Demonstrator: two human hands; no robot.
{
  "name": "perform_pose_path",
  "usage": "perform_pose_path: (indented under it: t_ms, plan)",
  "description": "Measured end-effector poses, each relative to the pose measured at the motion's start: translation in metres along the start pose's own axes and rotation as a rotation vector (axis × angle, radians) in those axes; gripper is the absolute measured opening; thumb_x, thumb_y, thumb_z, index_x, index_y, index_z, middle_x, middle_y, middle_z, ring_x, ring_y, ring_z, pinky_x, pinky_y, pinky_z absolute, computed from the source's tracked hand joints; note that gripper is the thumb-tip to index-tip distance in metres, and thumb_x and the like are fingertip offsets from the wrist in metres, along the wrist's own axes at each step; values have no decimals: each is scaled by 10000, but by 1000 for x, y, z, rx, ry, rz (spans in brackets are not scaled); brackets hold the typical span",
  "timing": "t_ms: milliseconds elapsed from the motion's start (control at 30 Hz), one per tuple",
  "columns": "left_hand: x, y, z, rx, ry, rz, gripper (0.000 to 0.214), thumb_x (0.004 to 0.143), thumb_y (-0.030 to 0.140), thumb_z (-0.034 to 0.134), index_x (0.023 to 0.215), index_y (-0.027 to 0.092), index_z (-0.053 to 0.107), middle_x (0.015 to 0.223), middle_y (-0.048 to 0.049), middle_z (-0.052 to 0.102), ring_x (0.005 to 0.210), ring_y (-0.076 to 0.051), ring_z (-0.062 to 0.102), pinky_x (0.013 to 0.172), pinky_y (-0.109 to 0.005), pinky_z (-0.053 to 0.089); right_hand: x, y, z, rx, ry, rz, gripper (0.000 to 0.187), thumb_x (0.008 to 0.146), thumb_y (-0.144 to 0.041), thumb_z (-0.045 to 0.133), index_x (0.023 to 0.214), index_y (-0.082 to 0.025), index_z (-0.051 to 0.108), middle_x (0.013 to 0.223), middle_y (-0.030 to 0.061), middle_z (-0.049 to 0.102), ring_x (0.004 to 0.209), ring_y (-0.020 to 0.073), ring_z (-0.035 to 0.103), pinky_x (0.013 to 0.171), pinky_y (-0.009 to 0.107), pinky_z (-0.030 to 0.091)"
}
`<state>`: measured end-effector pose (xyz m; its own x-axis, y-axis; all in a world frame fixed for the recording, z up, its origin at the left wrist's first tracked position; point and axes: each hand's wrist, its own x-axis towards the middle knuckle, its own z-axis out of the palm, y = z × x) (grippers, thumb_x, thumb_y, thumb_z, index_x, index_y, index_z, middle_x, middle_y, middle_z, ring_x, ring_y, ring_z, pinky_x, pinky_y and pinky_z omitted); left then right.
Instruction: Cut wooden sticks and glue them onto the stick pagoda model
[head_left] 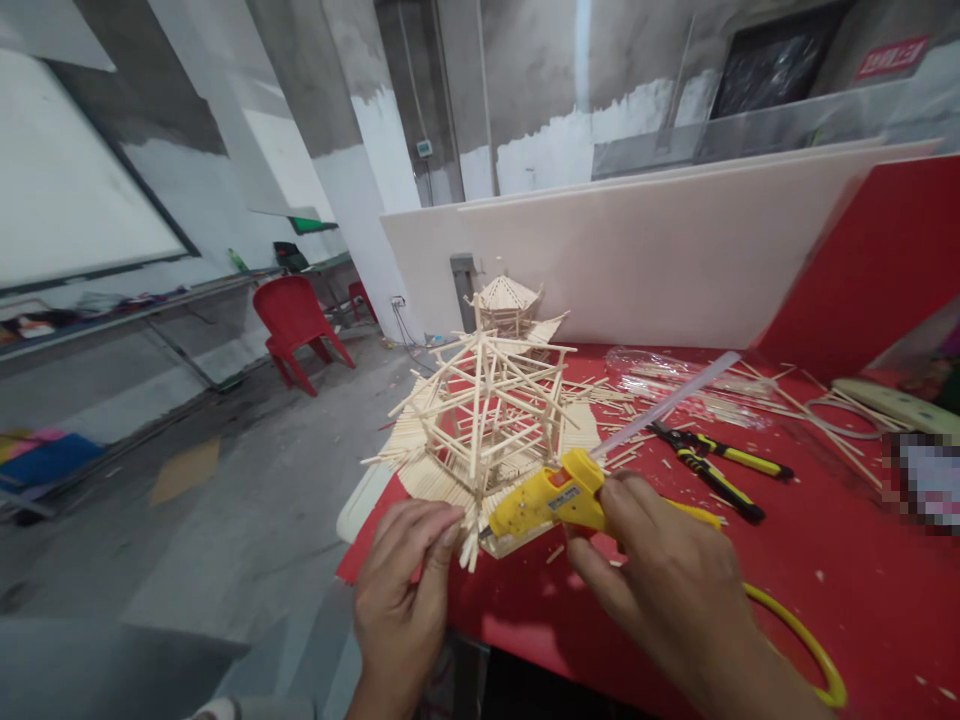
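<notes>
My right hand [660, 580] grips a yellow hot glue gun [547, 497] with a clear glue stick [667, 402] poking out of its back. The gun's nozzle points left at the near lower edge of a wooden stick pagoda model [480, 410] on the red table [862, 590]. My left hand [405, 580] pinches a short wooden stick [470, 548] at the model's near corner, right by the nozzle.
Yellow-handled pliers [712, 465] lie right of the model among several loose sticks and a plastic bag [660, 375]. A smaller stick model [510, 305] stands behind, before a white board [660, 250]. The yellow cord [810, 650] loops at the table's near edge. Red chair [296, 325] on the floor at left.
</notes>
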<state>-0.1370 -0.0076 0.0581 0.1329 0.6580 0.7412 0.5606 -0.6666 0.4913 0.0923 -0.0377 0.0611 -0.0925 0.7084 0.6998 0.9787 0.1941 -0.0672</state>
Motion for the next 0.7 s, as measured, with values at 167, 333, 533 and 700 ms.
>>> perform_pose_path:
  t_ms: [167, 333, 533, 700]
  plan:
    - [0, 2, -3, 1, -4, -3, 205, 872, 71, 617, 974, 227, 704, 896, -6, 708, 887, -143, 630, 876, -289, 471, -1, -1, 1, -24, -8, 68, 479, 977, -613, 324, 950, -193, 553, 764, 24, 602, 597, 167, 588, 503, 281, 269]
    - [1, 4, -3, 7, 4, -24, 193, 880, 91, 613, 966, 237, 705, 901, -2, 705, 891, -141, 629, 874, -276, 473, -3, 6, -6, 108, -40, 94, 417, 1009, -553, 308, 933, -206, 526, 743, 4, 578, 533, 142, 536, 485, 269, 304]
    - [0, 5, 0, 2, 22, -31, 225, 873, 76, 613, 990, 246, 704, 917, 0, 705, 917, -150, 632, 891, -292, 473, -9, 8, -7, 273, -60, 123, 362, 1004, -524, 369, 840, -224, 489, 714, -10, 550, 548, 129, 523, 492, 246, 328]
    - [-1, 10, -4, 32, 25, -13, 228, 865, 72, 615, 979, 247, 707, 920, -1, 701, 916, -163, 637, 889, -306, 478, -12, 9, -12, 348, -73, 151, 332, 990, -495, 434, 821, -218, 505, 732, -2, 558, 575, 128, 516, 525, 245, 348]
